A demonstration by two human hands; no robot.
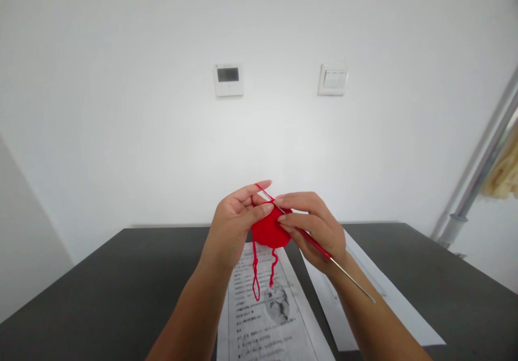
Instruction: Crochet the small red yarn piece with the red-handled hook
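Note:
A red crochet piece (270, 231) is held up in front of me, above the table. My left hand (238, 215) pinches its upper left edge between thumb and fingers, while the raised index finger carries a taut strand of red yarn (265, 192). In my right hand (318, 223) is a crochet hook (352, 279) with a red grip and metal shaft, slanting down to the right. Its working tip meets the top edge of the piece, partly hidden by fingers. A loop of yarn (255, 280) and a short yarn tail (273, 266) dangle below.
A printed sheet (259, 328) with text and a picture lies on the dark table (162, 274) beneath my hands. Another white sheet (388, 312) is under my right forearm. The white wall behind carries a thermostat panel (229, 80) and a switch (334, 79). A grey pipe stands at right.

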